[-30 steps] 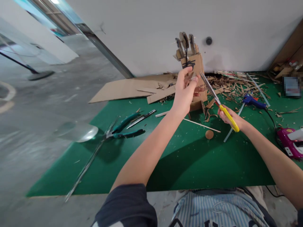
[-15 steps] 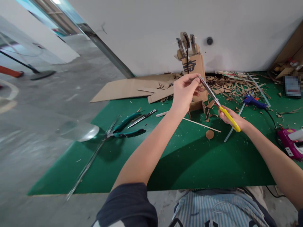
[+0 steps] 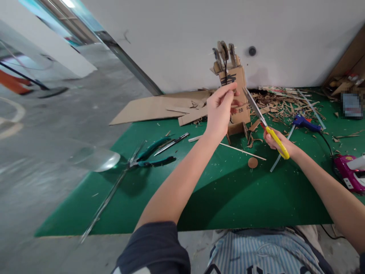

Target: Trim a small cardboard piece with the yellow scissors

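My right hand (image 3: 275, 140) is closed round the yellow handles of a pair of scissors (image 3: 258, 111). Their metal blades point up and to the left. Just left of the blade tip, and apart from it, my left hand (image 3: 221, 104) is raised with bent fingers, the thumb and index finger slightly apart. I see nothing held in it. Behind that hand stands a cardboard construction (image 3: 239, 78) with round cardboard discs at its top and dark printed characters on its side. Below lie a thin white stick (image 3: 243, 150) and a small cardboard disc (image 3: 253, 163).
Cardboard scraps (image 3: 281, 102) pile up along the wall beside a flat cardboard sheet (image 3: 154, 108). Pliers (image 3: 142, 161) with teal handles and a metal knife (image 3: 171, 144) lie left on the green table (image 3: 222, 201). A blue glue gun (image 3: 306, 122) and a magenta device (image 3: 349, 171) are on the right.
My left fingers have come away from the scissors' blade tip, moving slightly left, and a gap shows between them. The right hand keeps the scissors almost in place.
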